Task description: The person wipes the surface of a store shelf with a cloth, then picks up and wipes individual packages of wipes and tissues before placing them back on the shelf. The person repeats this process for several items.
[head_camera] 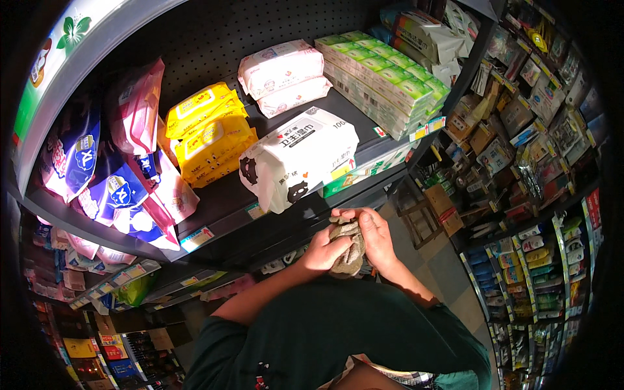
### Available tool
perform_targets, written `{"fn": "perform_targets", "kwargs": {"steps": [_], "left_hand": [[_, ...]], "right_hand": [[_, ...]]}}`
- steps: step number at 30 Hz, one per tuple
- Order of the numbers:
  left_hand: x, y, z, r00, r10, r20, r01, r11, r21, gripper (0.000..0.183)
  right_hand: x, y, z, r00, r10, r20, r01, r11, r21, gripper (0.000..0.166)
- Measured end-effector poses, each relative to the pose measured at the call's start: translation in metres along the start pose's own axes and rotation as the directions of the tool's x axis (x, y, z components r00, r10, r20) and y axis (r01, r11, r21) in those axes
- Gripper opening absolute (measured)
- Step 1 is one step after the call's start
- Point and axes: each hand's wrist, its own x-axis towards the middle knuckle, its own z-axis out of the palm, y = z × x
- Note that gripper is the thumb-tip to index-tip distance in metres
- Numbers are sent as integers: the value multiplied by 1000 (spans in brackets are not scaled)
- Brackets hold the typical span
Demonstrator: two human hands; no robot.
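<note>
Close in front of my chest, both hands grip a crumpled grey-brown cloth [350, 258]. My left hand [322, 249] holds its left side, the thumb lying across the folds. My right hand [374, 236] closes over the top and right side of it. Just beyond the hands, a large white pack of wet wipes [304, 151] with black cartoon animals sits at the shelf's front edge. Behind it lie two stacked pale pink wipe packs [282, 73]. Yellow wipe packs [209, 136] are stacked to its left.
The dark metal shelf [219, 209] carries price tags along its front edge. Green-and-white tissue packs [380, 73] stand at its right end, purple and pink packages [112, 180] at its left. A wooden stool [421, 219] stands on the tiled floor, near a stocked rack [531, 258].
</note>
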Motion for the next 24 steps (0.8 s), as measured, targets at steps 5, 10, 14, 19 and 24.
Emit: {"fn": "perform_targets", "kwargs": {"steps": [5,10,14,19,24], "left_hand": [[1,27,-6,905,424,36,-324,632,704,48],[2,52,-9,815,484,317,-477,250,843,60],[-4,64,-17,674,598,434,-591,83,802,59],[-39,82,-54,506,813,289,-435,-49,899,44],[-35,101,-67,421,838,-347,-142,438,888,41]], "right_hand": [[-2,2,2,1000,-15,-13,17,990,138,64],[-31,39,-24,954,298,43,-294,891,347,69],[-23,24,-35,923,384,-27,-345,856,386,54],[0,-18,-36,912,220,-347,-160,968,193,47],[51,-63,9,813,-565,140,548,660,-514,50]]}}
